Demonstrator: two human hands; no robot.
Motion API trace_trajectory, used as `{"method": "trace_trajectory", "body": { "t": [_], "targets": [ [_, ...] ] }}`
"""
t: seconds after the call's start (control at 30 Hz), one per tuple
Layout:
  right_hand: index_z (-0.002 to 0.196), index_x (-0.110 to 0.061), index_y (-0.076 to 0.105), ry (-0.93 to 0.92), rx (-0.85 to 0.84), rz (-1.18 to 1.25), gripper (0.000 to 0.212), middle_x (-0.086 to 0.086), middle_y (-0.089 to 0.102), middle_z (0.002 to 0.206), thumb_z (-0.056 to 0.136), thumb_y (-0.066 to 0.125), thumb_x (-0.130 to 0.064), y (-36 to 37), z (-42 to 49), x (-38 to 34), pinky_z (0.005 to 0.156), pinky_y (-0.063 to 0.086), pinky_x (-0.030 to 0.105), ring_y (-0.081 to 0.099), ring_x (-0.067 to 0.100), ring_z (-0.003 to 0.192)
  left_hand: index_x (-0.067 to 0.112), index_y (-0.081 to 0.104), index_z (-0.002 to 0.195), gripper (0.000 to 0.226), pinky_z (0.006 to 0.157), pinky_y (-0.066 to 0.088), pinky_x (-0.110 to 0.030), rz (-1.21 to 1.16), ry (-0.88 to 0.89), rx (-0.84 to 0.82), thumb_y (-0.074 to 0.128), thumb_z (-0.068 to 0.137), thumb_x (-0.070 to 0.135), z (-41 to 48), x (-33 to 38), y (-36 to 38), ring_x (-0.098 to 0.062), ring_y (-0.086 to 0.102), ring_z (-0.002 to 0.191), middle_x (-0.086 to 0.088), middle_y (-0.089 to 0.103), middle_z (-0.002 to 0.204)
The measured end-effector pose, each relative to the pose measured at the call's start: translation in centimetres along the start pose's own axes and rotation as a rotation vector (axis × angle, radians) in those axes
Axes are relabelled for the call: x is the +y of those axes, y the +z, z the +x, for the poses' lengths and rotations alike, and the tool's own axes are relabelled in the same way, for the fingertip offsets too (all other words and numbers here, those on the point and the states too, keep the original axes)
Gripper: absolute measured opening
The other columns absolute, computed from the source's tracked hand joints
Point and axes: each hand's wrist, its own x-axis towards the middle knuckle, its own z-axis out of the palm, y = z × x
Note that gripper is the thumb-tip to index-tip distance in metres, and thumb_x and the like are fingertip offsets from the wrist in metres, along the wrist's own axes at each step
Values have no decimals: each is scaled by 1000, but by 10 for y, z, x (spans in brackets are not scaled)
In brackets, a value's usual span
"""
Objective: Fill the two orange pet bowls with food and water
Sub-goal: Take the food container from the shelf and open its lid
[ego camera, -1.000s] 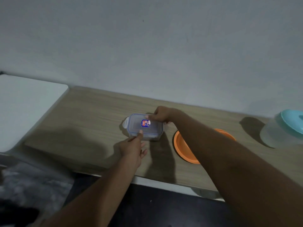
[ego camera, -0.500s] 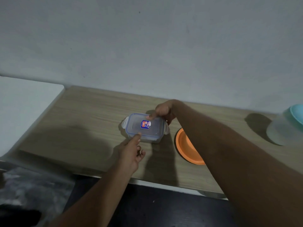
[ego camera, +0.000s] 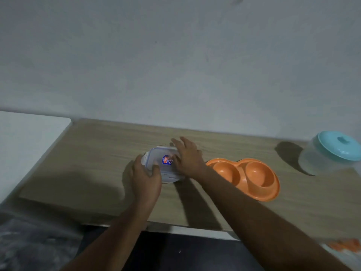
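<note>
A clear rectangular food container (ego camera: 158, 156) with a blue-edged lid and a small label lies on the wooden table (ego camera: 93, 153). My left hand (ego camera: 145, 178) grips its near left corner, thumb on the lid and fingers round the end. My right hand (ego camera: 187, 157) rests over its right end with fingers stretched out toward the far edge and thumb on the lid. Just to the right sits the orange double pet bowl (ego camera: 248, 176); both hollows look empty. A clear jar with a teal lid (ego camera: 332, 153) stands at the far right.
A white surface (ego camera: 29, 137) adjoins the table on the left. The wall runs close behind the table. Something pale with orange specks (ego camera: 343, 249) shows at the lower right edge. Dark floor lies below the table's front edge.
My left hand moved from touching the near side to gripping the container's left corner. My right hand shifted from the far edge onto the right end. The view swung, and the whole orange bowl shows.
</note>
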Motion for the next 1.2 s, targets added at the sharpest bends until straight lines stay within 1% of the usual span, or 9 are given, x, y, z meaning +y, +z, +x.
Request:
{"method": "trace_trajectory", "body": {
  "t": [0.13,0.23,0.33,0.43,0.53,0.6,0.77,1.0,1.2],
  "targets": [
    [145,-34,35,-123,65,-156,49,18,20,158,96,35,-42,23,-46,-3,102,33,56,20,36,144,28,48,145,59,119,25,-44,430,214,-214,50,92,53,20,-23,5,-34,31,146,-13,36,157],
    [143,-35,38,-135,63,-184,49,21,20,157,95,30,-45,32,-50,-1,99,33,57,17,38,146,36,54,133,61,111,40,-50,546,265,-283,34,86,68,26,-37,6,-32,45,136,-7,44,151],
    [143,-36,36,-89,91,-132,47,19,16,159,98,33,-47,27,-53,-1,106,28,56,14,36,147,27,61,124,51,97,51,-45,458,327,-244,38,90,58,32,-37,-2,-28,61,116,-4,61,130],
    [146,-23,36,153,205,87,52,19,31,152,98,38,-42,22,-53,4,110,34,48,31,36,139,24,60,128,42,97,52,-43,325,117,-188,51,91,43,49,-30,-9,-31,64,114,-6,67,126],
    [132,-7,50,443,299,441,40,20,60,126,97,47,-25,15,-47,7,95,44,36,55,35,119,29,64,120,55,90,58,-48,107,-200,-231,58,69,48,84,-37,-10,-29,70,101,-5,70,122],
    [116,-7,60,520,316,514,26,14,68,112,96,49,-19,11,-45,7,79,42,29,62,32,107,25,71,100,33,76,63,-46,-63,-339,-246,67,69,36,95,-34,-10,-27,73,80,-7,74,104],
    [103,-14,63,497,435,603,19,-3,63,83,89,51,-7,1,-45,0,66,36,23,60,16,79,16,76,99,18,72,63,-44,-214,-347,-218,73,82,10,95,-14,-19,-29,73,69,-13,75,89],
    [96,-7,71,453,559,588,17,8,72,93,88,57,-6,-28,6,-2,77,42,21,62,18,86,3,68,99,14,44,57,-26,-375,-234,-245,63,89,-5,132,30,-12,-27,61,60,-18,65,77],
    [117,-1,67,452,418,491,31,16,68,120,91,53,-10,-32,57,9,101,42,30,60,29,116,3,67,112,27,52,60,-26,-366,-226,-243,60,90,-10,178,29,23,-20,63,65,-14,64,85]
  ]
}}
